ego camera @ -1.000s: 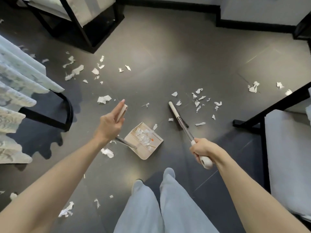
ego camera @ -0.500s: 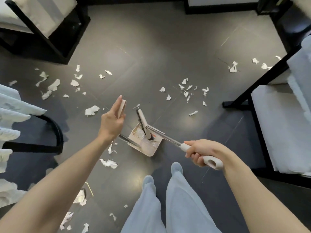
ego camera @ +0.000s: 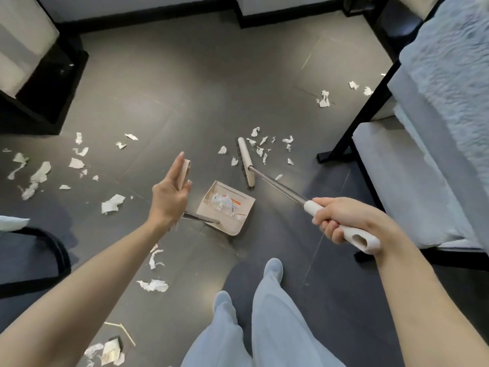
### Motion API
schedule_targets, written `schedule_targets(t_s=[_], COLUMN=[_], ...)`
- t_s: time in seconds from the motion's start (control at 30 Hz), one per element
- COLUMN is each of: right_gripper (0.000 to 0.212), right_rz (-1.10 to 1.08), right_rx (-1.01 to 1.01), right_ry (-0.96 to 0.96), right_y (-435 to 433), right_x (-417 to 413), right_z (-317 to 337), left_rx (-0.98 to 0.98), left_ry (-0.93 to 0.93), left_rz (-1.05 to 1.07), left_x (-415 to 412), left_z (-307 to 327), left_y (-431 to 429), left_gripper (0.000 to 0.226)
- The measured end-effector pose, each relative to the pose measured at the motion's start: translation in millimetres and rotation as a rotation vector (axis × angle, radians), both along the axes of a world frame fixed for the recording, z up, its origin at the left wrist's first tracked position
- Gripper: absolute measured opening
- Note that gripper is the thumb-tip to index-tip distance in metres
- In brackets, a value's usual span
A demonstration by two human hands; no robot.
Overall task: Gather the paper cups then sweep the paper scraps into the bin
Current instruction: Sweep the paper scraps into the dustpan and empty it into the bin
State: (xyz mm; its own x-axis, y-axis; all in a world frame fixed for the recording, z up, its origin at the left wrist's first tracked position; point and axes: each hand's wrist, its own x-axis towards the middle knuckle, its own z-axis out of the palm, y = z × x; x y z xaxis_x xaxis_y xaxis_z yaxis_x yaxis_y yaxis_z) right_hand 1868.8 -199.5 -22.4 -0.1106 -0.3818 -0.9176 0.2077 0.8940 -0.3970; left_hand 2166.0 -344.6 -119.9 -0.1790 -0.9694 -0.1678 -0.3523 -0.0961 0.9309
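At centre frame the left hand (ego camera: 169,200) lays straight fingers against the top of the dustpan (ego camera: 234,226) handle. At lower right the right hand (ego camera: 341,223) curls its fingers round the broom (ego camera: 246,162) grip. Paper scraps (ego camera: 255,132) lie just right of the broom head. More sit in the dustpan, one marked orange with unreadable print.

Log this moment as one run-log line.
step: sweeping | right hand: grips broom | broom head: among scraps beyond dustpan | left hand: straight fingers against dustpan handle | dustpan: holds scraps
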Motion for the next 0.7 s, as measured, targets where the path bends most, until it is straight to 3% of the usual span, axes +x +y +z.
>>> schedule_targets(t_s=[0.23,0.43,0.7], right_gripper=[0.017,0.017,0.020], right_rz=[-0.065,-0.037,-0.097], right_rx=[-0.017,0.004,0.208], right_ry=[0.138,0.238,-0.023], right_y=[-9,-26,-15], right_x=[-69,-122,-132], right_z=[-40,-101,-119], left_rx=[-0.042,-0.106,-0.064], left_ry=[-0.073,-0.205,-0.174], left_rz=[-0.127,-0.139,-0.131], left_x=[-88,-156,-203], left_z=[-4,-14,-15], left_y=[-29,-44,-81], left_gripper=[0.077,0.073,0.070])
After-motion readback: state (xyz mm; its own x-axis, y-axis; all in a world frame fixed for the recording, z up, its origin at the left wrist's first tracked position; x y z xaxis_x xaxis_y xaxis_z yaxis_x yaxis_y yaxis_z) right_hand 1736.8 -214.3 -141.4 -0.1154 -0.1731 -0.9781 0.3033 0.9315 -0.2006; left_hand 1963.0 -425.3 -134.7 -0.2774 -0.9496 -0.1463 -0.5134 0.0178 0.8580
